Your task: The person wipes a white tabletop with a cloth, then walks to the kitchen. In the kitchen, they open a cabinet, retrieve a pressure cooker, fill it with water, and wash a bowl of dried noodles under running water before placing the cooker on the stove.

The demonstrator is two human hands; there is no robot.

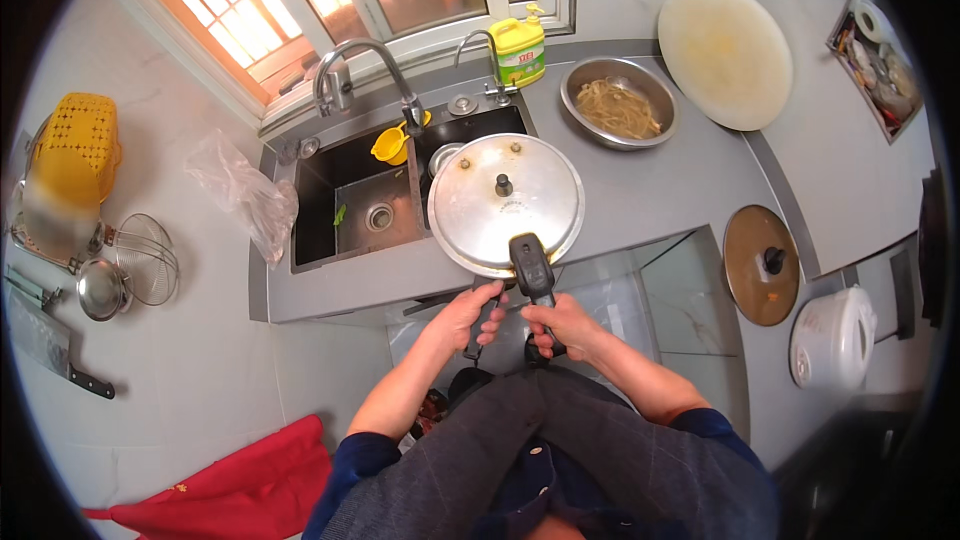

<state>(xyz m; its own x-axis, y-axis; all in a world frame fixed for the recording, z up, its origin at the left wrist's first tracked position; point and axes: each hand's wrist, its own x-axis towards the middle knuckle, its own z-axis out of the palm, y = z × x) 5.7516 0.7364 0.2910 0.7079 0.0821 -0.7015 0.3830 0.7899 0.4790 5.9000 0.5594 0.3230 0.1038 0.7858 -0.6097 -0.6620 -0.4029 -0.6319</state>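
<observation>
A pressure cooker with a round metal lid (pixel 487 210) is in front of me, over the sink's right basin and the counter edge. Its black lid handle (pixel 531 264) points towards me, turned a little right of the pot handle (pixel 480 326) below. My left hand (pixel 474 315) is wrapped around the pot handle. Around the end of the lid handle, my right hand (pixel 564 326) is closed. A black knob stands at the lid's centre, with two small valves near its far rim. The lid hides the pot body.
Behind the cooker is a double sink (pixel 352 255) with a curved faucet (pixel 367 52) and a yellow strainer (pixel 390 145). To the right are a detergent jug (pixel 519 49), a metal bowl of food strips (pixel 621 106), a round board (pixel 725 56), a brown lid (pixel 750 270) and a white rice cooker (pixel 832 337).
</observation>
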